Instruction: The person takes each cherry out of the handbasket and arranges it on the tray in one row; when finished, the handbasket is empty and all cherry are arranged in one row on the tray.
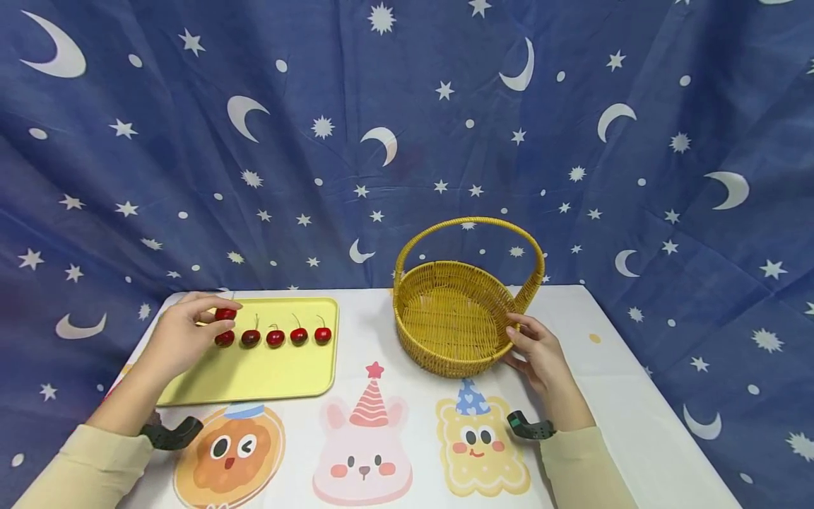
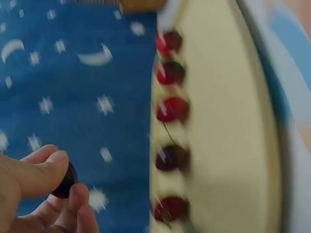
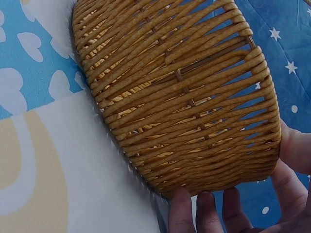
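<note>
Pinched between the thumb and fingertips of my left hand [image 1: 186, 331] is a dark red cherry [image 2: 64, 187], held above the left part of a yellow tray [image 1: 254, 378]. Below it, several stemmed cherries [image 1: 275, 336] lie in a row across the tray. My right hand [image 1: 542, 359] grips the right side of a woven yellow-brown basket [image 1: 445, 360]. In the right wrist view, the thumb is at the rim while the fingers [image 3: 209, 211] bear on the woven wall [image 3: 194, 121]. The basket stands upright, its interior bare.
An arched handle [image 1: 467, 220] rises over the basket. A white tablecloth [image 1: 375, 332] with printed cartoon figures covers the table. Behind it hangs a blue curtain [image 1: 432, 191] with moons and stars. Dark straps [image 1: 531, 427] circle both wrists.
</note>
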A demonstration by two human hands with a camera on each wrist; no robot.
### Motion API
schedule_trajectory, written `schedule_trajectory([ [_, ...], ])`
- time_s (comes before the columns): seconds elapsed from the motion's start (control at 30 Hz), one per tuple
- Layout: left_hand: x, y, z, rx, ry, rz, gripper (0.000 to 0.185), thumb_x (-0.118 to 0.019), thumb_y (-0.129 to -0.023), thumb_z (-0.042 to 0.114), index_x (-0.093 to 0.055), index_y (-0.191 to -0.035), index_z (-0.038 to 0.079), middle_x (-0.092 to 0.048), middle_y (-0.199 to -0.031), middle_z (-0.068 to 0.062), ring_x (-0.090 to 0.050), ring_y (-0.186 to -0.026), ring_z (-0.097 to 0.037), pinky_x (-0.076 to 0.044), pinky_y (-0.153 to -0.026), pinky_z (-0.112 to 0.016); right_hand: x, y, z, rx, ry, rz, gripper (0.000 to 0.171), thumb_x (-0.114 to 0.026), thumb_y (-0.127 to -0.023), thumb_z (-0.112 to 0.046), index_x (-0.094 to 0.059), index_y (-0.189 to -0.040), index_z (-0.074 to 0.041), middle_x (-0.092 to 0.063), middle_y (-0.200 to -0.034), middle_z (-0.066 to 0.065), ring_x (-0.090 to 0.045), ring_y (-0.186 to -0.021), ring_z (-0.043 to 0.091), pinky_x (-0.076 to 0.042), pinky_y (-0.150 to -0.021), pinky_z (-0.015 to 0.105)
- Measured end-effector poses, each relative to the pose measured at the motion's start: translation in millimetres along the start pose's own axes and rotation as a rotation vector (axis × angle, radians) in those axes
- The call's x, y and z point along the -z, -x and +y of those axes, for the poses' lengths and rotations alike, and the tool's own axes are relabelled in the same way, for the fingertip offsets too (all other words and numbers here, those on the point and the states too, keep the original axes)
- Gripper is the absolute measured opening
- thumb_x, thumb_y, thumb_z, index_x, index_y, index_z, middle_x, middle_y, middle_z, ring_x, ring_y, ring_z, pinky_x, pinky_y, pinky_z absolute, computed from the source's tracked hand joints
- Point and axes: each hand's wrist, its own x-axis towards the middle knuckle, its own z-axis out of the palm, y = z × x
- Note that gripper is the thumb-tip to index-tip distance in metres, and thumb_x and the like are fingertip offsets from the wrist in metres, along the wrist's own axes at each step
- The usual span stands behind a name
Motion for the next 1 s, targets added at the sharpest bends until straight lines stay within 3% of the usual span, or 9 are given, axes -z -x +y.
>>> schedule_trajectory([
  [0.07, 4.8, 0.7, -18.8, 0.050, -0.048, -0.022, 0.026, -0.083, -0.092, 0.005, -0.081, -0.118, 0.008, -0.070, -0.121, -0.020, -0.059, -0.079, -0.007, -0.047, -0.062, -0.021, 0.7, 0.3, -0.5, -0.001, 0.000, 0.001, 0.048, -0.062, -0.110, -0.018, -0.052, -0.157, -0.016, -0.045, -0.159, 0.012, -0.058, -0.133, 0.025, -0.060, -0.094, 0.035],
  [0.13, 7.5, 1.3, -35.5, 0.087, -0.094, -0.066, 0.027, -0.081, -0.094, 0.008, -0.079, -0.120, 0.006, -0.070, -0.124, -0.025, -0.062, -0.079, -0.016, -0.046, -0.065, -0.028, 0.9, 0.5, -0.7, -0.001, 0.002, 0.001, 0.048, -0.062, -0.110, -0.019, -0.052, -0.157, -0.017, -0.045, -0.159, 0.011, -0.059, -0.132, 0.024, -0.060, -0.094, 0.035],
  [0.27, 8.8, 1.1, -61.6, 0.137, -0.159, -0.172, 0.029, -0.078, -0.096, 0.011, -0.077, -0.123, 0.001, -0.069, -0.129, -0.034, -0.065, -0.104, -0.048, -0.050, -0.082, -0.053, 0.9, 0.2, -0.3, 0.000, -0.002, 0.001, 0.049, -0.063, -0.109, -0.019, -0.052, -0.157, -0.017, -0.046, -0.158, 0.010, -0.058, -0.132, 0.023, -0.061, -0.094, 0.036],
  [0.33, 7.6, 1.0, -71.2, 0.153, -0.176, -0.208, 0.029, -0.077, -0.097, 0.011, -0.076, -0.123, -0.001, -0.069, -0.129, -0.036, -0.061, -0.117, -0.056, -0.048, -0.091, -0.063, 1.0, 0.2, 0.0, 0.000, -0.006, 0.002, 0.049, -0.063, -0.109, -0.019, -0.052, -0.157, -0.017, -0.046, -0.156, 0.009, -0.058, -0.132, 0.023, -0.061, -0.094, 0.036],
  [0.43, 4.8, 1.2, -79.7, 0.172, -0.189, -0.238, 0.030, -0.077, -0.097, 0.010, -0.075, -0.123, -0.003, -0.067, -0.129, -0.038, -0.059, -0.119, -0.059, -0.046, -0.096, -0.069, 1.7, 0.4, 0.3, -0.003, -0.009, 0.003, 0.049, -0.063, -0.109, -0.019, -0.053, -0.157, -0.017, -0.046, -0.156, 0.009, -0.058, -0.131, 0.022, -0.061, -0.094, 0.036],
  [0.7, 5.7, -1.1, -81.5, 0.214, -0.199, -0.275, 0.036, -0.076, -0.096, 0.009, -0.072, -0.129, -0.005, -0.062, -0.134, -0.042, -0.056, -0.121, -0.060, -0.044, -0.100, -0.072, 1.7, -1.6, 0.3, 0.004, -0.008, 0.004, 0.048, -0.063, -0.109, -0.018, -0.053, -0.156, -0.017, -0.044, -0.159, 0.012, -0.057, -0.135, 0.026, -0.062, -0.092, 0.035],
  [1.0, 22.0, -3.4, -65.8, 0.221, -0.176, -0.288, 0.042, -0.071, -0.098, 0.009, -0.067, -0.137, -0.006, -0.062, -0.133, -0.042, -0.058, -0.115, -0.057, -0.049, -0.082, -0.055, 5.3, -0.1, -1.1, 0.007, 0.006, -0.001, 0.050, -0.063, -0.109, -0.018, -0.052, -0.158, -0.017, -0.043, -0.163, 0.013, -0.056, -0.135, 0.026, -0.062, -0.091, 0.033],
])
